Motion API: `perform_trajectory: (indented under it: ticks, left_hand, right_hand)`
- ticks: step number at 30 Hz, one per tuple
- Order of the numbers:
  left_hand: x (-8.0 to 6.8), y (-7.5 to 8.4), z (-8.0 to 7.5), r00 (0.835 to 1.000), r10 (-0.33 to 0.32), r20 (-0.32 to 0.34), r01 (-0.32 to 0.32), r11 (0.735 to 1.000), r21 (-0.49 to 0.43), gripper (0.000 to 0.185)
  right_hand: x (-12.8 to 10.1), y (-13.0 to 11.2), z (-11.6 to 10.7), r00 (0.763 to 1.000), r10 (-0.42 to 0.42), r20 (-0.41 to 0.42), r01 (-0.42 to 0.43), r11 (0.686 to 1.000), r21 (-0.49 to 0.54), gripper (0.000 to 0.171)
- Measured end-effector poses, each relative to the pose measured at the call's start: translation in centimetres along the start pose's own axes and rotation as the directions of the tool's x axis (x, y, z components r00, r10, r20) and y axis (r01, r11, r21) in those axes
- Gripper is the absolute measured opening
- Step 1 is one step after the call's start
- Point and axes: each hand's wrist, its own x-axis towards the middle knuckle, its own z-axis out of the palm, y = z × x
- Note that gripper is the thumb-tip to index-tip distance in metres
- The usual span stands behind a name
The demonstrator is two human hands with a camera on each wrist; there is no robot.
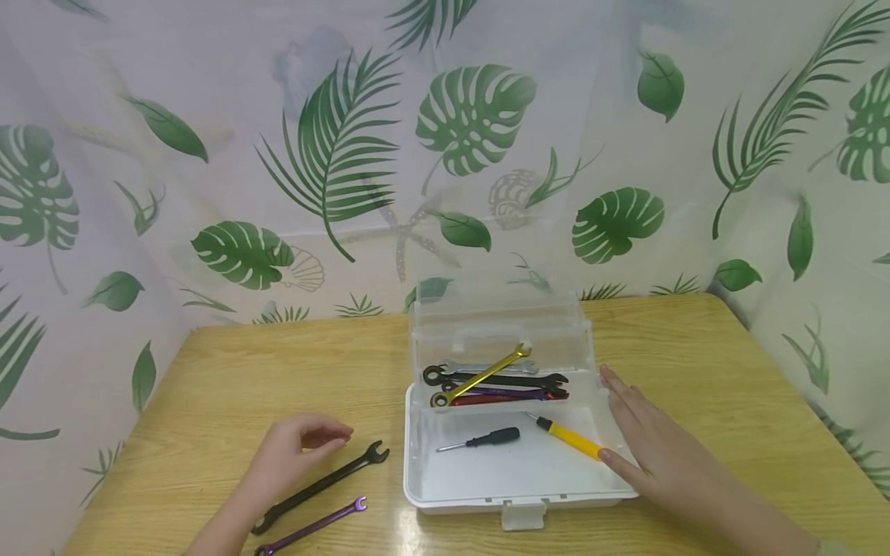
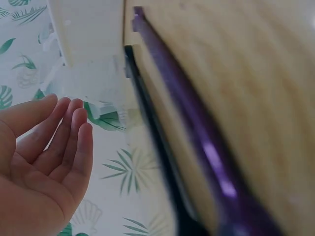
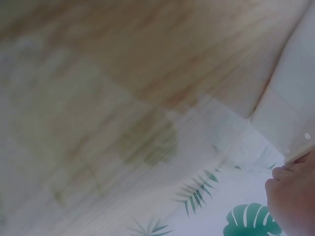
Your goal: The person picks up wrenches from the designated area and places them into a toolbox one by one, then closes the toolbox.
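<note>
A white box (image 1: 511, 490) with a clear raised lid (image 1: 497, 309) stands on the wooden table (image 1: 208, 371). Inside lie several wrenches, a gold wrench (image 1: 480, 376) on top, plus a black screwdriver (image 1: 487, 440) and a yellow-handled screwdriver (image 1: 566, 436). My right hand (image 1: 643, 436) rests flat against the box's right wall, fingers straight. My left hand (image 1: 295, 452) hovers with loosely curled fingers over a black wrench (image 1: 323, 485), holding nothing. A purple wrench (image 1: 313, 527) lies just nearer me. In the left wrist view my left hand (image 2: 47, 162) shows an empty palm beside the blurred purple wrench (image 2: 206, 147).
A leaf-print curtain (image 1: 445, 139) hangs behind and beside the table. The table's right edge (image 1: 799, 401) runs close to the curtain. Bare wood stretches to the left of the box and behind my left hand.
</note>
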Motion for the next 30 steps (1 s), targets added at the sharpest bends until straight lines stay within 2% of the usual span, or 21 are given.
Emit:
perform_trajectory:
  ticks: [6, 13, 21, 28, 30]
  left_hand:
    - [-0.9, -1.7, 0.8, 0.999, -0.051, 0.001, 0.051, 0.998, -0.027, 0.009]
    - [-1.2, -2.4, 1.1, 0.992, -0.122, 0.029, 0.123, 0.992, -0.027, 0.011]
    - [-1.1, -3.0, 1.2, 0.991, -0.109, 0.077, 0.109, 0.994, 0.002, 0.015]
    - [-0.9, -3.5, 1.4, 0.992, -0.049, 0.119, 0.053, 0.998, -0.023, 0.018]
    - [-0.9, -3.7, 1.4, 0.991, -0.052, 0.125, 0.054, 0.998, -0.019, 0.018]
  right_hand:
    - [0.0, 0.0, -0.1, 0.999, 0.021, 0.025, -0.021, 1.000, 0.010, 0.083]
    - [-0.1, 0.0, 0.0, 1.000, 0.014, 0.020, -0.014, 1.000, 0.001, 0.083]
    - [0.0, 0.0, -0.3, 0.998, 0.037, 0.049, -0.038, 0.999, 0.009, 0.085]
    - [0.0, -0.1, -0.3, 0.999, 0.030, 0.039, -0.030, 1.000, 0.005, 0.085]
    - [0.0, -0.1, -0.3, 0.999, 0.029, 0.036, -0.029, 1.000, 0.006, 0.086]
